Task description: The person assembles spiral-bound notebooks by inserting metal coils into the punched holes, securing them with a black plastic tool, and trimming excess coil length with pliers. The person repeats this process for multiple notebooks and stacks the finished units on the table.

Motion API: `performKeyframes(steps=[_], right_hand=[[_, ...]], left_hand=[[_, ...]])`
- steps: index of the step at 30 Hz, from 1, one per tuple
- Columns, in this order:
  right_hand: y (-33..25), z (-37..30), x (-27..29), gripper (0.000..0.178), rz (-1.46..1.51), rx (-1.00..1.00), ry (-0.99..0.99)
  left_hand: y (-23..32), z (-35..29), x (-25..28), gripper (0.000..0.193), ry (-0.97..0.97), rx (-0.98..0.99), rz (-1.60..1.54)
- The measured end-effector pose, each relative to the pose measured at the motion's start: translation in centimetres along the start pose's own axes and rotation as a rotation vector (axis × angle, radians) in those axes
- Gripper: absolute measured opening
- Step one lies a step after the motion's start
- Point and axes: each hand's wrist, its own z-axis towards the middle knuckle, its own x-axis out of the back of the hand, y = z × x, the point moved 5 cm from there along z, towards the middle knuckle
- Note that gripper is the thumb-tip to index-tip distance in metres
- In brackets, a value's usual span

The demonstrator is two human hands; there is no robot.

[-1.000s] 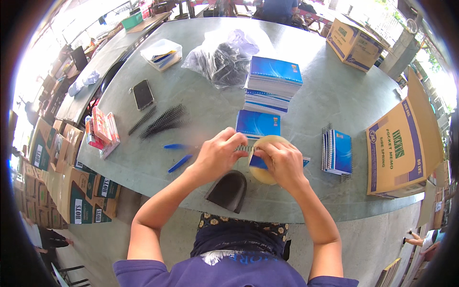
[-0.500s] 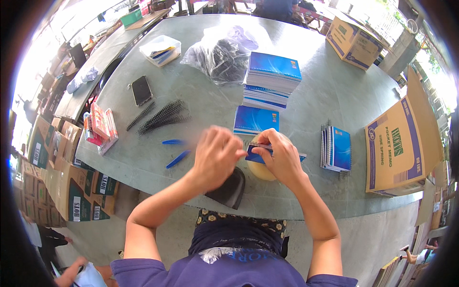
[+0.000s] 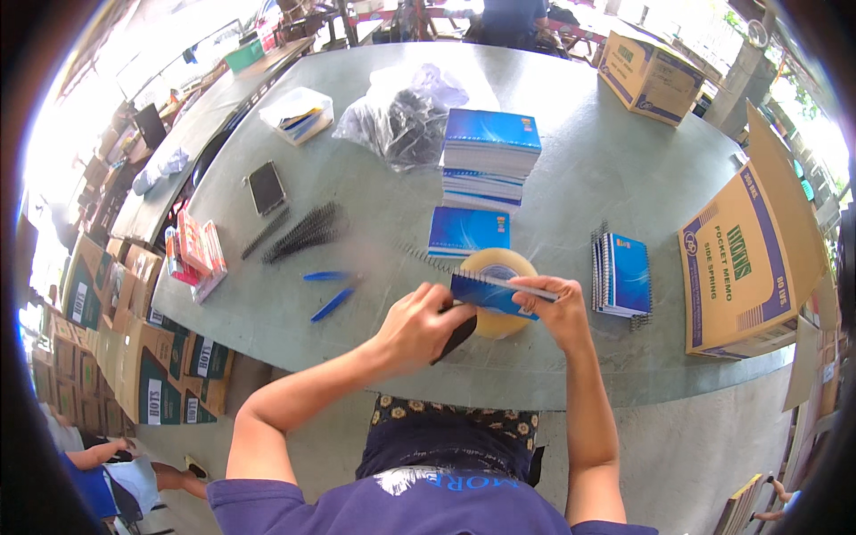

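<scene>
My right hand (image 3: 560,310) grips a small blue spiral notebook (image 3: 486,292) by its right end, thumb and fingers closed around it. A loose black wire coil (image 3: 428,257) juts out leftward from the notebook's upper edge. At the notebook's left end is my left hand (image 3: 421,325), its fingers curled together; whether they pinch the notebook or something small is hidden. Under the notebook lies a round yellowish roll, apparently tape (image 3: 504,326). A black pad (image 3: 456,341) shows partly behind my left fingers.
Beyond my hands stands a stack of blue notebooks (image 3: 492,134), with another pile (image 3: 469,232) in front. Coiled notebooks (image 3: 629,275) and an open carton (image 3: 740,259) are at right. Leftward lie blue-handled pliers (image 3: 332,303), spare coils (image 3: 303,234), a phone (image 3: 267,188) and a plastic bag (image 3: 401,116).
My left hand has moved down and right toward the notebook. My right hand has shifted right to the notebook's end. The notebook's cover and projecting coil now show more.
</scene>
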Motion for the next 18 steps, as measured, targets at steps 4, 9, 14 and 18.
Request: performKeyframes(steps=[4,9,14,18], right_hand=[[1.0,-0.9,-0.1,0.023,0.058,0.023,0.025],[1.6,-0.7,-0.1,0.023,0.030,0.109,-0.022],[3.1,-1.8,-0.1,0.022,0.107,0.026,0.002],[2.6,-2.2,0.0,0.026,0.086,0.087,-0.010]], left_hand=[[0.9,3.0,5.4,0.034,0.407,0.064,0.066],[1.4,1.9,1.3,0.034,0.157,0.012,-0.117],[0.5,2.7,0.8,0.033,0.161,0.095,-0.003],[2.2,4.2,4.0,0.033,0.392,0.089,-0.077]])
